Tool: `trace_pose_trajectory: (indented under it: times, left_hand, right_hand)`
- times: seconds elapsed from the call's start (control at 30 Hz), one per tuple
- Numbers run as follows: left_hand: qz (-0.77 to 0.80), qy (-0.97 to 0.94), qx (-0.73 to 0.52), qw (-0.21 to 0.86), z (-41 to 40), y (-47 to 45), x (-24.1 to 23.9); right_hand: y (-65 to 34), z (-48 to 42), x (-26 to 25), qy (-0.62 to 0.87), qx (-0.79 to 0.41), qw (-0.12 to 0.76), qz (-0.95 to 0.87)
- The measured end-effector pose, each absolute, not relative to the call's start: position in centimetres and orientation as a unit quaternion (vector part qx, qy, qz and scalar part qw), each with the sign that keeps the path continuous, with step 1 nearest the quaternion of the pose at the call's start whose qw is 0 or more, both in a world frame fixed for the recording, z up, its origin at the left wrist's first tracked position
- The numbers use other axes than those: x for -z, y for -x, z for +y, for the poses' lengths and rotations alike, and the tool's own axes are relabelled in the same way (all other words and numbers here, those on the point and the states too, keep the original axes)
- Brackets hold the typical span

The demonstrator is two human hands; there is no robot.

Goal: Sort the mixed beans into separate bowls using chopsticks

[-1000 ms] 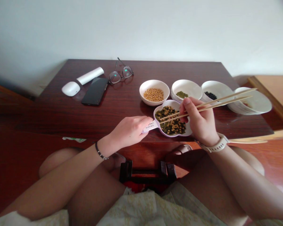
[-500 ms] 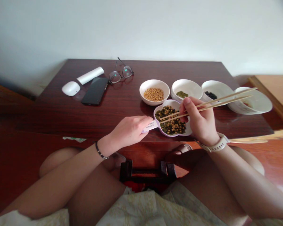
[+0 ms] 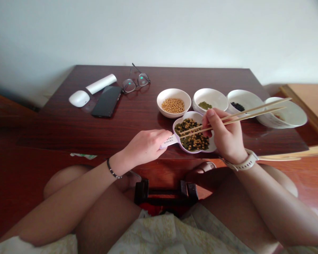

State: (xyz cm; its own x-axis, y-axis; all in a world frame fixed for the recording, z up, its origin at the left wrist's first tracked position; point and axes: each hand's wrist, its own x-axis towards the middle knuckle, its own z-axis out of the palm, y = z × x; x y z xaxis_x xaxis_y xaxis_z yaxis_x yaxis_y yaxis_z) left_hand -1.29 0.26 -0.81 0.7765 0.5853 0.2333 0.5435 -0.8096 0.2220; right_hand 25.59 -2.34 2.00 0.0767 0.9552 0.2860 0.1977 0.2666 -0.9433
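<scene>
My left hand (image 3: 145, 146) is closed on the labelled handle (image 3: 169, 141) of a flower-shaped white dish (image 3: 210, 147) full of mixed yellow, green and black beans. My right hand (image 3: 225, 137) grips a pair of wooden chopsticks (image 3: 243, 115), whose tips reach down into the mixed beans at the dish's left side. Behind the dish stand three white bowls: one with yellow soybeans (image 3: 173, 104), one with green beans (image 3: 205, 105), one with black beans (image 3: 237, 106).
A fourth white bowl (image 3: 288, 114) sits at the far right near the table's corner. On the dark wooden table (image 3: 69, 130), at the back left, lie a white mouse (image 3: 78, 98), a white cylinder (image 3: 101, 84), a black phone (image 3: 106, 101) and glasses (image 3: 136, 82). My knees sit below the table's front edge.
</scene>
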Motion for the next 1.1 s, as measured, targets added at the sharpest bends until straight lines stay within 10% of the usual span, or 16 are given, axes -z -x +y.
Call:
trace_pose_trajectory:
  times: [1.1]
  left_hand:
    - [0.308, -0.936, -0.147, 0.088, 0.13, 1.11, 0.47]
  right_hand:
    - [-25.51, -2.55, -2.07, 0.494, -0.338, 0.537, -0.595]
